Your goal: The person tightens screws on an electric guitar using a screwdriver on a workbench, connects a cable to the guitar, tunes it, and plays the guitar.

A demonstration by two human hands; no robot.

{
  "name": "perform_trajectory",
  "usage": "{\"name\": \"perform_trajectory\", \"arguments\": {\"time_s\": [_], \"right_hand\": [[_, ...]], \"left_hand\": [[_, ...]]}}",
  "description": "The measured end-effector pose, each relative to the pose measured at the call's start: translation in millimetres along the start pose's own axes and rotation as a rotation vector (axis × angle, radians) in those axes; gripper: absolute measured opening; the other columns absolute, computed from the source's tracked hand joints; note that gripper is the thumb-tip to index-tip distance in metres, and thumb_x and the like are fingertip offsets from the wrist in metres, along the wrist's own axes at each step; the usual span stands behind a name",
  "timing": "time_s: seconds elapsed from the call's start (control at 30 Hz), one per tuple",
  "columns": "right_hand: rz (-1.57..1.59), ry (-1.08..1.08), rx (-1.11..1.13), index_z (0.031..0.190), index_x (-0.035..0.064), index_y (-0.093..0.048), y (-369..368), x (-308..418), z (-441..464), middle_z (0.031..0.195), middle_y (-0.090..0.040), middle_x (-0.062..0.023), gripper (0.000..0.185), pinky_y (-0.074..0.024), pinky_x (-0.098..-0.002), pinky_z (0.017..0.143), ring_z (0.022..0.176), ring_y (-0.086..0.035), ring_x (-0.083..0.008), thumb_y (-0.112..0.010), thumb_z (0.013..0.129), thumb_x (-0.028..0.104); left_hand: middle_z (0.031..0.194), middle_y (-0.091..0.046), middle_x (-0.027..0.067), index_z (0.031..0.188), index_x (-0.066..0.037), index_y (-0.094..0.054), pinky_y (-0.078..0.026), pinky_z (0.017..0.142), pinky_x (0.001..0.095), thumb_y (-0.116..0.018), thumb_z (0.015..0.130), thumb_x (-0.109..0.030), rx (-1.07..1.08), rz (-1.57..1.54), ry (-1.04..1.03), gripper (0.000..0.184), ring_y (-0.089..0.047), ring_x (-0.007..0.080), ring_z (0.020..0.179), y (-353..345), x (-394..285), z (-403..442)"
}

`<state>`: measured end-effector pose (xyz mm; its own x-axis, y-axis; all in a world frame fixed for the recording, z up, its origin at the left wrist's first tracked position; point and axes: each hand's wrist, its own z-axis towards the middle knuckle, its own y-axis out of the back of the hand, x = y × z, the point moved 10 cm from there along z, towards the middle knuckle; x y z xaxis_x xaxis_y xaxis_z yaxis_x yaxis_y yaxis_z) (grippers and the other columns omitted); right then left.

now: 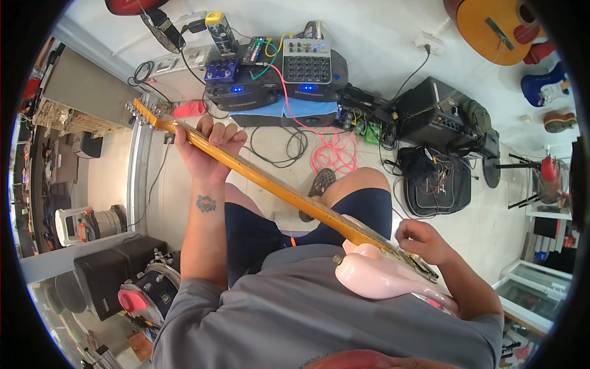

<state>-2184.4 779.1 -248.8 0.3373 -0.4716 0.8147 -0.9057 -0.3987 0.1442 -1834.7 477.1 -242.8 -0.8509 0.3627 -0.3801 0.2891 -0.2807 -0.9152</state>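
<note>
partner: where is the guitar (295, 200) sitting relative to the left grip (209, 150)?

me: on my feed it's slanting across the seated person's front, and the left grip is wrapping around the neck, close to the headstock (145, 114). i'm seeing the thumb pressing along one edge and the fingers curling over from the other, so that grip is clasping the neck between them.

partner: and the right grip (424, 240)?

me: it's hanging at the string side of the pale pink body (381, 277), towards the end away from the headstock. the fingers are bending inward; i can't tell whether they're pinching anything or touching the strings.

partner: what are you seeing around it?

me: the body is lying against a grey shirt (276, 307), and a clog (322, 180) is showing past the neck. farther out, a pink cable (335, 154) is sprawling in loose coils over the floor, a mixer (307, 61) is resting on a black speaker (316, 92), and a black amplifier (424, 114) is standing to the right.
</note>
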Motion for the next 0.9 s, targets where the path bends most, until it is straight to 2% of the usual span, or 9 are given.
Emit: {"name": "perform_trajectory", "arguments": {"time_s": [0.13,0.17,0.27,0.4,0.5,0.57,0.67,0.87,0.9], "right_hand": [[0.386,-0.037,0.099,0.111,0.0025,-0.059,-8,-1,-3,0.094,-0.062,-0.0025,0.027,-0.0472,-0.0302,0.08,0.09,-0.058,-0.0134,-0.065,0.093,0.022],[0.069,-0.104,-0.054,0.113,0.0034,-0.06,-4,12,-1,0.101,-0.063,-0.0038,0.031,-0.0477,-0.0319,0.081,0.094,-0.058,-0.0145,-0.068,0.092,0.024],[-0.072,-0.051,-0.092,0.115,0.0038,-0.061,0,-5,3,0.108,-0.062,-0.0051,0.032,-0.0478,-0.0334,0.084,0.099,-0.058,-0.0154,-0.069,0.092,0.025],[0.233,-0.108,0.057,0.108,0.0022,-0.064,-10,-44,4,0.099,-0.064,-0.0022,0.03,-0.0483,-0.0261,0.08,0.089,-0.058,-0.0091,-0.077,0.094,0.025],[0.288,-0.12,-0.01,0.098,0.0009,-0.067,-4,-44,7,0.089,-0.065,-0.0011,0.032,-0.0492,-0.0273,0.078,0.084,-0.059,-0.0097,-0.082,0.09,0.028],[0.297,-0.146,-0.009,0.097,0.0003,-0.069,-1,-45,7,0.088,-0.066,-0.0019,0.033,-0.0496,-0.0278,0.077,0.083,-0.06,-0.0099,-0.083,0.09,0.029],[0.344,-0.172,0.009,0.095,-0.0005,-0.071,6,-54,8,0.086,-0.068,-0.0028,0.03,-0.0501,-0.0283,0.075,0.082,-0.062,-0.0101,-0.084,0.088,0.025],[0.312,-0.19,0.063,0.096,-0.0006,-0.074,20,-63,15,0.086,-0.07,-0.0026,0.029,-0.0485,-0.029,0.075,0.081,-0.06,-0.0093,-0.086,0.087,0.024],[0.308,-0.195,0.065,0.094,0.0001,-0.075,22,-65,17,0.085,-0.071,-0.0016,0.028,-0.048,-0.0297,0.075,0.082,-0.06,-0.0093,-0.086,0.086,0.025]], "left_hand": [[0.063,-0.05,-0.0055,0.076,-0.02,-0.042,-0.033,0.082,0.0365,-0.067,0.085,-0.071,-0.017,-0.022,0.013,0.057,-0.041,0.0137,0.074,1,6,1],[0.063,-0.05,-0.0071,0.077,-0.02,-0.042,-0.033,0.083,0.0362,-0.067,0.086,-0.07,0.007,-0.017,0.018,0.057,-0.041,0.0125,0.074,-4,8,1],[0.066,-0.05,-0.0073,0.077,-0.021,-0.04,-0.032,0.083,0.0365,-0.066,0.084,-0.075,0.043,-0.026,0.034,0.06,-0.041,0.0136,0.075,-3,10,5],[0.073,-0.051,-0.0061,0.083,-0.018,-0.049,-0.032,0.084,0.0382,-0.069,0.08,-0.077,0.14,-0.146,0.028,0.062,-0.041,0.0159,0.076,-1,16,16],[0.082,-0.059,-0.0038,0.1,-0.01,-0.061,-0.037,0.086,0.0387,-0.072,0.086,-0.062,-0.195,-0.008,0.032,0.055,-0.049,0.0179,0.08,44,20,43],[0.092,-0.068,0.0021,0.116,-0.003,-0.064,-0.047,0.087,0.043,-0.07,0.093,-0.041,-0.315,0.216,0.057,0.045,-0.06,0.0216,0.09,130,8,79],[0.107,-0.072,0.01,0.119,-0.004,-0.064,-0.053,0.088,0.0484,-0.064,0.096,-0.028,-0.167,1.75,-0.064,0.033,-0.066,0.0272,0.105,157,-27,157],[0.125,-0.069,0.0157,0.126,-0.011,-0.065,-0.051,0.094,0.0572,-0.059,0.095,-0.022,-0.097,2.534,-0.076,0.033,-0.062,0.0374,0.123,159,-26,269],[0.127,-0.069,0.015,0.127,-0.011,-0.064,-0.046,0.1,0.0644,-0.058,0.094,-0.019,-0.126,2.595,-0.047,0.035,-0.06,0.0377,0.126,165,-20,277]]}}
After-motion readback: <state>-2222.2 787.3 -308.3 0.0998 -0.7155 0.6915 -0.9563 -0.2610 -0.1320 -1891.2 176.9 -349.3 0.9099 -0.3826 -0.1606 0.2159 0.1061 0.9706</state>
